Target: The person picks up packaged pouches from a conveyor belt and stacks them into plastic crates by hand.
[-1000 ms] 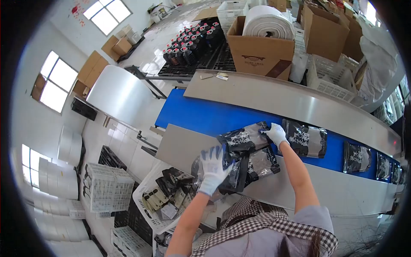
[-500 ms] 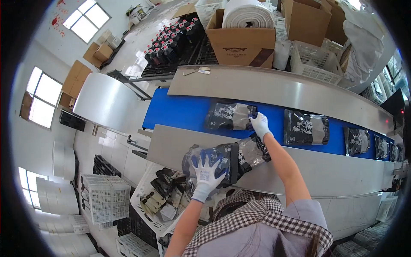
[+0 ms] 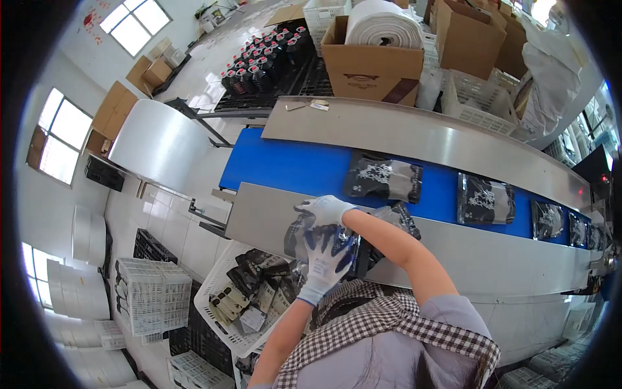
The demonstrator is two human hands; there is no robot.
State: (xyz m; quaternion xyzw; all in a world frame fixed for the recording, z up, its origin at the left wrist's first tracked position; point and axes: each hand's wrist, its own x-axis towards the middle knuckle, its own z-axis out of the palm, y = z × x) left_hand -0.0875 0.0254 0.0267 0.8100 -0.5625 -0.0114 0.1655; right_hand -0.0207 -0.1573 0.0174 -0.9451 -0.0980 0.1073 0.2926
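My left hand (image 3: 326, 260), in a white glove with blue on the fingers, lies spread over a small pile of printed black-and-clear plastic pouches (image 3: 295, 238) on the near metal ledge. Just beyond it my right hand (image 3: 326, 211), gloved too, reaches across the far edge of that pile, its fingers extended to the left and partly hidden. Another pouch (image 3: 407, 220) sticks out from under my right forearm. On the blue conveyor belt (image 3: 285, 162) rests a flat pouch (image 3: 383, 179), with another pouch (image 3: 486, 200) further right and several more beyond.
A white crate (image 3: 210, 318) of dark packets and labels stands below the ledge at left. Across the belt runs a metal ledge (image 3: 389, 123), with a cardboard box (image 3: 369, 71) holding a white roll behind it. Red-capped bottles (image 3: 262, 79) stand at the back left.
My right hand has left the pouch on the belt and come back left to the pile beside my left hand. The belt's pouches have shifted right in view.
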